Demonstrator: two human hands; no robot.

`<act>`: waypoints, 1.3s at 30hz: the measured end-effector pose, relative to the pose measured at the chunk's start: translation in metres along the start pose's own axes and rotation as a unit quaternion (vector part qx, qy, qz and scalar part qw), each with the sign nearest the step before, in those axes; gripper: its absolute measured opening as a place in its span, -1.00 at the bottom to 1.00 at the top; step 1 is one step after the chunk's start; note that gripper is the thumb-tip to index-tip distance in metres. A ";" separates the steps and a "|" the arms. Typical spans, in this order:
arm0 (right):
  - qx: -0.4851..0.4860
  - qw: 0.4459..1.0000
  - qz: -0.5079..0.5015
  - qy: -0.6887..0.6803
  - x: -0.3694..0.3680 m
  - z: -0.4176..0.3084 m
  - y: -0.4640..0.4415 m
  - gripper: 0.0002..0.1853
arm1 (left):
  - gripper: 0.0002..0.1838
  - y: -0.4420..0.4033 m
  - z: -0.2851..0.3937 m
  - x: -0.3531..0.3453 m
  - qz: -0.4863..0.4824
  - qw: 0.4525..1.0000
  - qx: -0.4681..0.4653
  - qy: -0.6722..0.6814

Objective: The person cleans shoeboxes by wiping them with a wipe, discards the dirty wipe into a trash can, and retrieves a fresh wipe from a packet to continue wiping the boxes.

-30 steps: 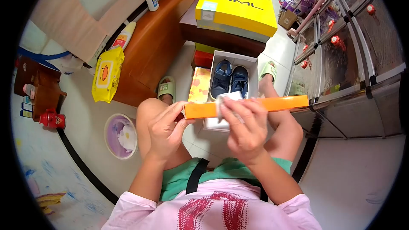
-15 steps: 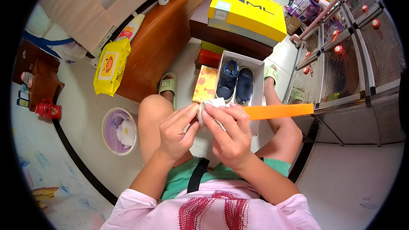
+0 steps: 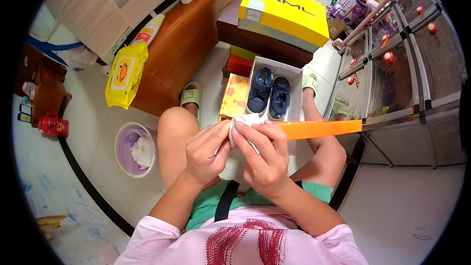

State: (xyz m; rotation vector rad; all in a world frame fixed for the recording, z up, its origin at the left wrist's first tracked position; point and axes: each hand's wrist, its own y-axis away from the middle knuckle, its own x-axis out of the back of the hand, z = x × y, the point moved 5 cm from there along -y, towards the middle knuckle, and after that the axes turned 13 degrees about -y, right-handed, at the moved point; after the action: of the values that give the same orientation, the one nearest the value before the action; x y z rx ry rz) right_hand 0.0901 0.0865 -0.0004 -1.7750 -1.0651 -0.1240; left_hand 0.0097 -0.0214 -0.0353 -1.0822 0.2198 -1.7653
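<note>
My left hand is closed, its thumb and fingers pinching a small item with a greyish-white rim. Most of that item is hidden by my fingers, so its kind does not show. My right hand is closed on a crumpled white wipe, which it presses against the same item. Both hands meet above my lap. A flat orange strip sticks out to the right from behind my right hand; whether I hold it cannot be seen. Past my hands, a pair of navy shoes lies in an open shoebox.
A yellow shoebox rests on a dark box. A patterned box stands left of the shoes. At left are a purple-lined bin with used wipes and a yellow wipes pack. Glass-fronted drawers line the right.
The view has shifted very slightly. Both hands keep nearly the same place and grip on the wipe and the pale-rimmed item.
</note>
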 end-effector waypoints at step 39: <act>-0.003 0.997 0.076 0.028 0.054 0.021 0.008 -0.66 | -0.62 0.001 -0.006 -0.007 -0.026 0.997 0.051 0.047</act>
State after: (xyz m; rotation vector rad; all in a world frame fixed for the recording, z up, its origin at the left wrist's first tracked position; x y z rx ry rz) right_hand 0.1201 0.1347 0.0123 -1.8403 -0.8884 -0.0832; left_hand 0.0061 -0.0180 -0.0435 -0.9409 0.1575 -1.8562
